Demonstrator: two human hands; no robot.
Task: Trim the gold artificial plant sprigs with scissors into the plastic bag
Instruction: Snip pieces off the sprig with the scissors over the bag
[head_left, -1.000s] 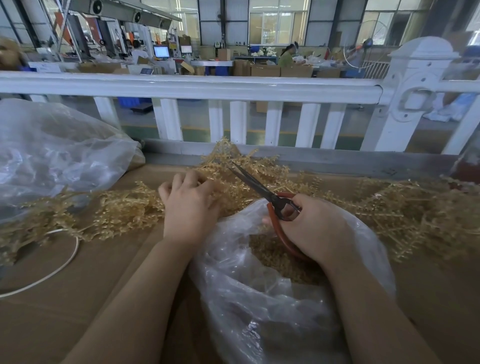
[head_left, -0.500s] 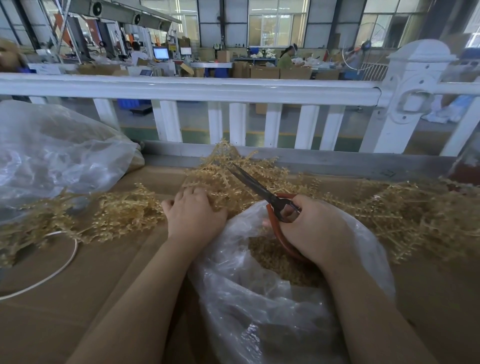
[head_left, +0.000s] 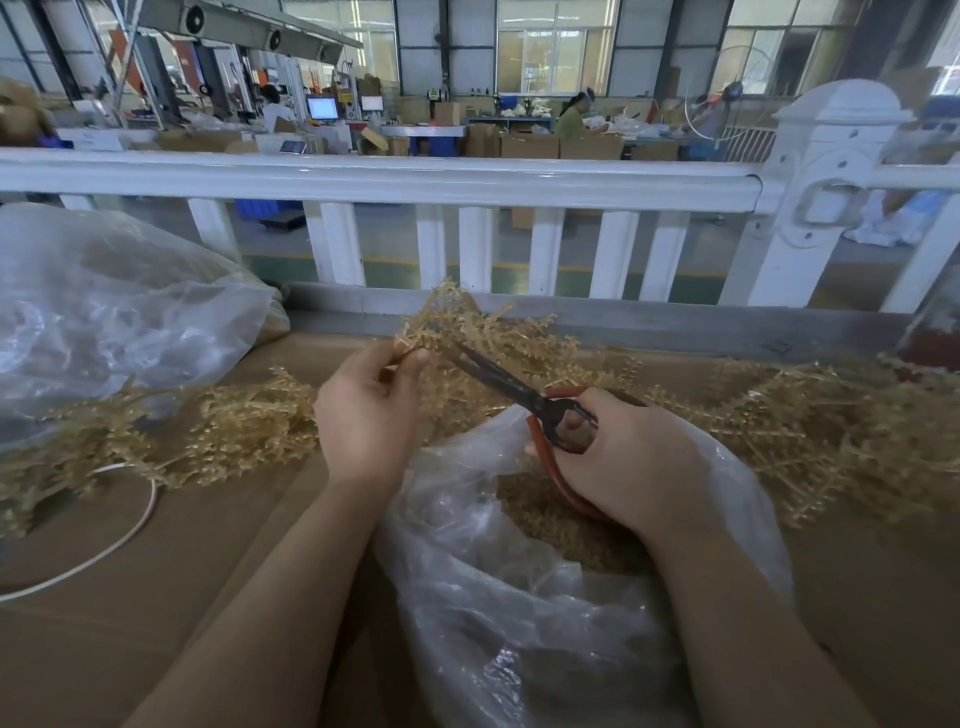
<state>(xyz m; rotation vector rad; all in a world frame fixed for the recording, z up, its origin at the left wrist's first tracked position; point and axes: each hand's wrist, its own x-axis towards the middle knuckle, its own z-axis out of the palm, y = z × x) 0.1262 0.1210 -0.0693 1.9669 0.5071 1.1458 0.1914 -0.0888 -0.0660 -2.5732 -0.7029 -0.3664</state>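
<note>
My left hand (head_left: 366, 410) pinches the stem of a gold sprig (head_left: 467, 332) and holds it up above the cardboard table. My right hand (head_left: 618, 457) grips red-handled scissors (head_left: 524, 397), whose dark blades point up-left and reach the sprig just right of my left fingers. Under both hands lies an open clear plastic bag (head_left: 519, 597) with gold trimmings (head_left: 550, 519) inside it. More gold sprigs are heaped on the left (head_left: 208, 431) and on the right (head_left: 810, 431) of the table.
A second, bulging clear bag (head_left: 114, 306) sits at the far left. A white cord (head_left: 119, 535) loops over the cardboard table (head_left: 156, 623). A white railing (head_left: 467, 182) runs along the table's far edge, with a factory floor and workers behind it.
My left hand left the pile, where it lay knuckles up, and lifted a sprig, now pinching its stem. The scissors in my right hand stayed in nearly the same place.
</note>
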